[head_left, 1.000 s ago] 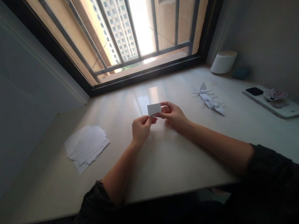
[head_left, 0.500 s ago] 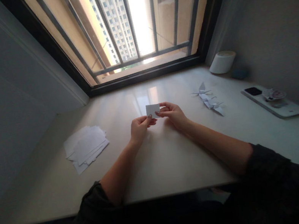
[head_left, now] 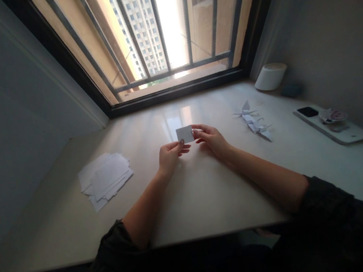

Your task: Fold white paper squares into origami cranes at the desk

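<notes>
- Daylight comes through a barred window (head_left: 177, 93) onto a pale, glossy bench (head_left: 196, 199) with plain walls at both sides.
- One small white paper (head_left: 184, 134) is up in front of the person, over the middle of the bench, its flat face towards the camera.
- Left hand (head_left: 170, 156): thumb and fingers are pinched together on the paper's lower left corner, the thumb in front; the other fingers are curled loosely below.
- Right hand (head_left: 213, 139): thumb and forefinger are closed on the paper's right edge, the remaining fingers half bent beneath. How firmly it grips, I cannot tell.
- Whether either hand rests on the bench is not clear.
- Well to the left lies a stack (head_left: 107, 175) of white sheets, flat, fanned unevenly and apparently unfolded.
- To the right of the right hand, apart from it, paper birds (head_left: 254, 124) stand close together in a row, seemingly three, with points and wings formed; these look complete.
- By comparison, the paper seems only partly worked: it is much smaller than the sheets, probably folded down to a near-square, and shows no wings or points. Its crease lines are too small to make out.
- Farther right lies a phone (head_left: 353, 134); a white cup (head_left: 270, 78) leans near the window corner.
</notes>
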The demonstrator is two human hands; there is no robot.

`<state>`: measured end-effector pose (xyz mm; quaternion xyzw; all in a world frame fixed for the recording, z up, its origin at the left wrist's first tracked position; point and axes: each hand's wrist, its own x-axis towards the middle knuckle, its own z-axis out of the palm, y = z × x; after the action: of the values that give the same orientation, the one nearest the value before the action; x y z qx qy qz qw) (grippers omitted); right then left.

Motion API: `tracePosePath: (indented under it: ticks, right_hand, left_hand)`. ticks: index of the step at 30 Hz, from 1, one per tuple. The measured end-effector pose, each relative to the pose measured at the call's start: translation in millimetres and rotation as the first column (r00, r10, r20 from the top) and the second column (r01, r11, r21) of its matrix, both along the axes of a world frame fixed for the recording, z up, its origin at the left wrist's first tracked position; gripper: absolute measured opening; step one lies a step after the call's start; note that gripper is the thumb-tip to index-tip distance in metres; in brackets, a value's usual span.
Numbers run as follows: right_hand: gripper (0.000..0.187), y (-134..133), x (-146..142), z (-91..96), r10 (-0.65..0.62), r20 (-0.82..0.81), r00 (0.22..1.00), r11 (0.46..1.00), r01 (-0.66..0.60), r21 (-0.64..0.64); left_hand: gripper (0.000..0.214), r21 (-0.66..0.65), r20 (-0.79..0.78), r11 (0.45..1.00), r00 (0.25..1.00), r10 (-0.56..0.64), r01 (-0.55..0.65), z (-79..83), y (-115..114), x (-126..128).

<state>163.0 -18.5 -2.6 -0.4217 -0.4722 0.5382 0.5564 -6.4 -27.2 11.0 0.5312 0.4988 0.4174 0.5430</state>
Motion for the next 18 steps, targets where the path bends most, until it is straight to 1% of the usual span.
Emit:
tracePosePath:
  ticks: [4, 6, 7, 10, 12, 15, 18]
  right_hand:
    - [0.033, -3.4, -0.7, 0.3, 0.037, 0.048, 0.998, 0.999, -0.036, -0.021]
    - [0.033, -3.9, -0.4, -0.3, 0.029, 0.036, 0.999, 1.0, -0.028, -0.011]
    - [0.033, -3.6, 0.0, -0.6, 0.019, 0.027, 0.999, 1.0, -0.019, -0.006]
    - [0.034, -1.4, 1.3, -1.4, -0.029, 0.004, 1.0, 1.0, 0.029, -0.001]
    - [0.037, 0.4, 1.9, -1.7, -0.066, -0.009, 0.998, 0.998, 0.066, -0.002]
    - [0.04, 2.0, 2.0, -1.7, -0.083, 0.017, 0.996, 0.996, 0.083, 0.026]
    - [0.04, 2.8, 1.8, -2.6, -0.071, 0.077, 0.995, 0.994, 0.064, 0.083]
  left_hand:
    - [0.041, 0.065, -0.051, 0.998, 0.999, -0.013, 0.017, -1.0, -0.7, 0.8]
    - [0.039, 0.138, -0.13, 0.989, 0.991, -0.039, 0.057, -2.2, -1.3, 0.9]
    - [0.037, 0.179, -0.195, 0.98, 0.979, -0.051, 0.087, -2.6, -1.8, 0.9]
    - [0.034, 0.272, -0.431, 0.944, 0.901, -0.055, 0.188, -2.1, -4.7, 0.7]
    - [0.036, 0.313, -0.53, 0.922, 0.848, -0.028, 0.226, 0.1, -7.3, 0.7]
    - [0.04, 0.367, -0.567, 0.907, 0.823, 0.04, 0.208, 4.0, -9.3, 0.0]
    - [0.039, 0.389, -0.525, 0.915, 0.842, 0.123, 0.109, 4.9, -6.5, -2.1]
